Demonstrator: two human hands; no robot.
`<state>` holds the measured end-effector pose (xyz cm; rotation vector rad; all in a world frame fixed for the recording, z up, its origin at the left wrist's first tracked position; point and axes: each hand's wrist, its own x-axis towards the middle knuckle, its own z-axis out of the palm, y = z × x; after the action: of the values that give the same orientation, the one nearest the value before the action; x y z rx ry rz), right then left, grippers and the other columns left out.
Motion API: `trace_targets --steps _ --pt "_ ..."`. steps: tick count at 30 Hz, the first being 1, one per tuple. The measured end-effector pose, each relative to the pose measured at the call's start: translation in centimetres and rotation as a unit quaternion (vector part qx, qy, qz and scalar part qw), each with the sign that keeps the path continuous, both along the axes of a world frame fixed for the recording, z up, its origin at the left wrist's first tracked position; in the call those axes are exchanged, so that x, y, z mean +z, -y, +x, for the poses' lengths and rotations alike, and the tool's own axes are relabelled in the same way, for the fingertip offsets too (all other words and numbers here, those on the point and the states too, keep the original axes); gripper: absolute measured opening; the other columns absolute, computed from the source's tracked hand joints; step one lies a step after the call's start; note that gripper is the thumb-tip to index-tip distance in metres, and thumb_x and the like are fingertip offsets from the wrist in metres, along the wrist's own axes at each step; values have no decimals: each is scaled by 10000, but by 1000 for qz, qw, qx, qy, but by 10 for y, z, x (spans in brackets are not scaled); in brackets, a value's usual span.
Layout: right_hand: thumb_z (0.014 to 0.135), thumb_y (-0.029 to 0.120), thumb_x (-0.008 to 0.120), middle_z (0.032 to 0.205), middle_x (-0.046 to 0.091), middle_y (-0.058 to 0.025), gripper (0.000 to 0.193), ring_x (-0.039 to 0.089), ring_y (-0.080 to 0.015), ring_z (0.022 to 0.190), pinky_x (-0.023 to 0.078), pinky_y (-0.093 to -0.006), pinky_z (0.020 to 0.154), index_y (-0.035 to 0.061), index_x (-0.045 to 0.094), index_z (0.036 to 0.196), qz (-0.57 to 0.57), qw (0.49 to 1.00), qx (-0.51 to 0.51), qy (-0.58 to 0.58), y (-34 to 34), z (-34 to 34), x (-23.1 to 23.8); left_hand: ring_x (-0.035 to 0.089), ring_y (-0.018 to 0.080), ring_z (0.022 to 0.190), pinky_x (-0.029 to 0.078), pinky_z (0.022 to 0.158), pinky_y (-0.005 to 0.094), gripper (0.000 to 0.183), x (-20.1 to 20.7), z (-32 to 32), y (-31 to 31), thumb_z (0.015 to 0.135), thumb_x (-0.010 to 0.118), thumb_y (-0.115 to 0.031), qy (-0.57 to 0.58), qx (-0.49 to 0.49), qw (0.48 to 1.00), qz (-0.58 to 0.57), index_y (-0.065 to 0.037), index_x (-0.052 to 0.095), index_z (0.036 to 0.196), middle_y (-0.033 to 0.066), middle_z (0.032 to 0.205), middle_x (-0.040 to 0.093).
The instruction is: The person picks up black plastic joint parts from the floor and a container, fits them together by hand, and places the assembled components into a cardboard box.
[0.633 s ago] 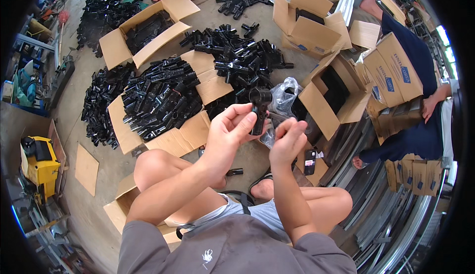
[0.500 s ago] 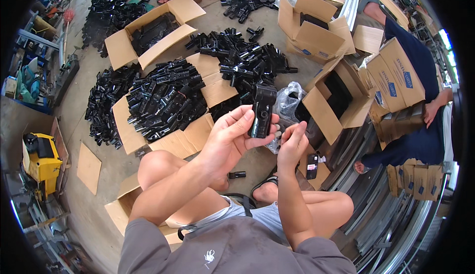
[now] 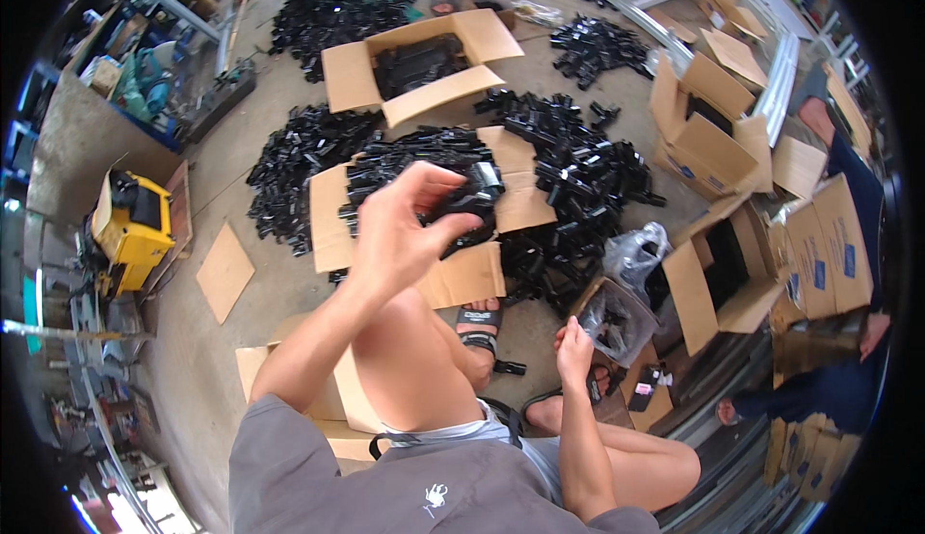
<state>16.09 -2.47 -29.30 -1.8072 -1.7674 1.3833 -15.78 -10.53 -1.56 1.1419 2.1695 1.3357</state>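
Note:
My left hand [image 3: 390,226] is raised over an open cardboard box heaped with black brackets [image 3: 409,153]. Its thumb and fingers curl round a black bracket [image 3: 472,197] with a shiny end, partly hidden by the fingers and hard to part from the heap behind. Lower right, my right hand [image 3: 575,349] has its fingers pressed together at the near edge of a plastic-lined bin [image 3: 641,346] of small parts. Whatever those fingers hold is too small to make out. A single black piece [image 3: 509,367] lies on the floor by my sandal.
Loose heaps of black brackets [image 3: 588,168] lie right and left of the box. Open cartons [image 3: 419,62] stand beyond and at the right [image 3: 723,274]. A phone [image 3: 646,387] lies on cardboard near metal bars. Another person stands at the right edge.
My left hand has carried the bracket left, over the filled box. My right hand has come away from it, down beside the lined bin. The view has shifted left.

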Motion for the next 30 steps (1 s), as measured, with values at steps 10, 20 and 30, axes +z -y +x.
trace_targets --steps 10,20,30 --pt "1056 377 497 641 662 -101 475 669 -196 610 516 -359 607 4 677 823 -37 988 143 36 23 -5 -35 666 380 1072 527 917 468 412 -148 -168 206 789 685 -56 -292 253 844 -372 -64 696 1201 185 1149 681" --pt "1030 311 542 743 714 -149 410 719 -214 692 561 -367 669 -50 703 921 -67 978 178 90 29 9 -63 629 390 1142 518 952 475 460 -174 -280 188 861 725 -203 -327 423 771 -346 -88 621 1294 191 1202 640" --pt "939 179 613 1158 604 -184 325 558 -384 1126 429 -490 947 13 587 1217 286 936 44 200 -18 -25 -43 706 371 915 551 804 476 226 -183 -312 -15 928 670 -301 -284 261 909 -158 -88 746 930 166 929 736"
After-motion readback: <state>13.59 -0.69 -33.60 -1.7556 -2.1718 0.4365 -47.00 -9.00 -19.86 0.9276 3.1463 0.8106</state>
